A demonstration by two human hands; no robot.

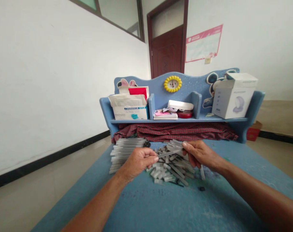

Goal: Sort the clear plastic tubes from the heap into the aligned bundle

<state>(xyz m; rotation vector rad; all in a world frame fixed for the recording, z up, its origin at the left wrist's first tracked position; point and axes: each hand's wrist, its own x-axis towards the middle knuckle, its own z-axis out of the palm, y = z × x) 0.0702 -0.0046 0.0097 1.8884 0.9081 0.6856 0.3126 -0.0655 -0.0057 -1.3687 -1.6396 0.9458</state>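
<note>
My left hand [139, 162] and my right hand [199, 154] are closed on the two ends of one thin grey stick [170, 152], held level just above a loose heap of grey sticks and short pieces [171, 169] on the blue desk [161, 203]. A neat stack of long grey sticks [123, 151] lies just left of my left hand. A small dark piece [201, 188] sits on the desk below my right wrist.
At the back of the desk stands a blue shelf [180, 119] with a yellow clock [172, 83], a box of masks [130, 108], books, a red tin and a white carton [233, 96]. Red plaid cloth [175, 131] lies under it. A brown door [167, 51] is behind.
</note>
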